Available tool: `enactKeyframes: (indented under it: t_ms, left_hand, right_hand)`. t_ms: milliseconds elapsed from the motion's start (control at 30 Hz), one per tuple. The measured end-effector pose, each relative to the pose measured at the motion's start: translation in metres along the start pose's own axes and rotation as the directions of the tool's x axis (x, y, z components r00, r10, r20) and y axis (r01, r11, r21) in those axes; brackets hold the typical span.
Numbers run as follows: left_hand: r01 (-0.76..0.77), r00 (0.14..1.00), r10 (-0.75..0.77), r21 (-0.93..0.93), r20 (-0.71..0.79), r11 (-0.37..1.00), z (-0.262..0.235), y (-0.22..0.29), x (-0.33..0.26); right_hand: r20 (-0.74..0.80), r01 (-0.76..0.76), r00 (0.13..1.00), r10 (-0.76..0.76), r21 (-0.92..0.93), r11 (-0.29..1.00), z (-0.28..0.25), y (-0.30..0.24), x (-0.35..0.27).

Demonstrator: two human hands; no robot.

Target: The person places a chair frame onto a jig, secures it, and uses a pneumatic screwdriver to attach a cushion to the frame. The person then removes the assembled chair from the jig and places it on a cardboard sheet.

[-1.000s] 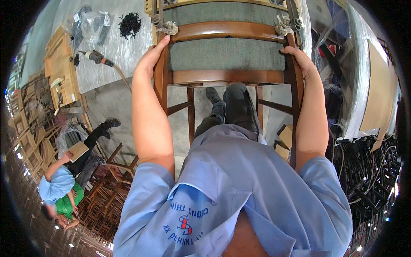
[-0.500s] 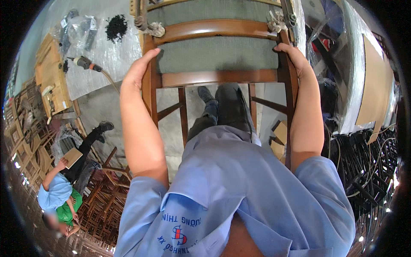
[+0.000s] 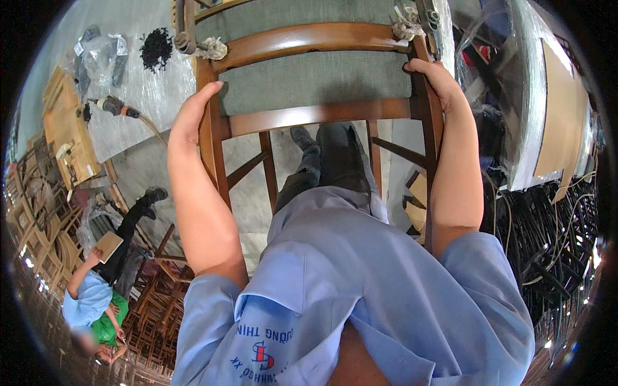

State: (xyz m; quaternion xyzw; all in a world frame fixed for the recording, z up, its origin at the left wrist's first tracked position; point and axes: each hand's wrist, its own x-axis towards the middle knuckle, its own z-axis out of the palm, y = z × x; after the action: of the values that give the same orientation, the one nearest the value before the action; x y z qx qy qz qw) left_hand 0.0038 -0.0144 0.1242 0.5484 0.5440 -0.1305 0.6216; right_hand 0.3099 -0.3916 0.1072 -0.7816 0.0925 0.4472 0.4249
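A brown wooden chair [image 3: 315, 118] with grey fabric panels stands upright in front of me. My left hand [image 3: 198, 112] is wrapped around its left side post, the thumb lying along the inner edge. On the opposite post, my right hand [image 3: 441, 83] has its thumb hooked over the front and its other fingers hidden behind. Just beyond my hands, a metal clamp [image 3: 186, 44] with a whitish wrapped end presses on the left post. Another clamp [image 3: 432, 22], also with a wrapped pad [image 3: 408, 24], sits at the right post.
A plastic-covered table [image 3: 122, 138] at the left bears a power tool [image 3: 117, 107] with a hose, a heap of small black pieces [image 3: 156, 49] and plastic bags. A seated co-worker [image 3: 87, 296] holds a flat board [image 3: 108, 247]. Dark chair frames [image 3: 553, 251] and cardboard [image 3: 560, 116] stand right.
My view has shifted slightly, so chair and table appear a little further left. Both hands keep their grip on the same posts. The co-worker's free arm and head have moved a little.
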Motion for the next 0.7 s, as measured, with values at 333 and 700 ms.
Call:
enactKeyframes:
  t_ms: [333, 700]
  left_hand:
    - [-0.053, 0.999, 0.053, -0.013, 0.006, 0.999, -0.013, -0.018, 0.021]
    - [-0.081, 0.996, 0.082, -0.033, 0.028, 0.996, 0.002, -0.006, 0.004]
  right_hand:
    - [-0.027, -0.04, 0.999, 0.04, 0.007, 0.999, 0.003, -0.009, -0.004]
    - [-0.104, 0.086, 0.99, -0.099, -0.121, 0.989, -0.012, 0.016, 0.027]
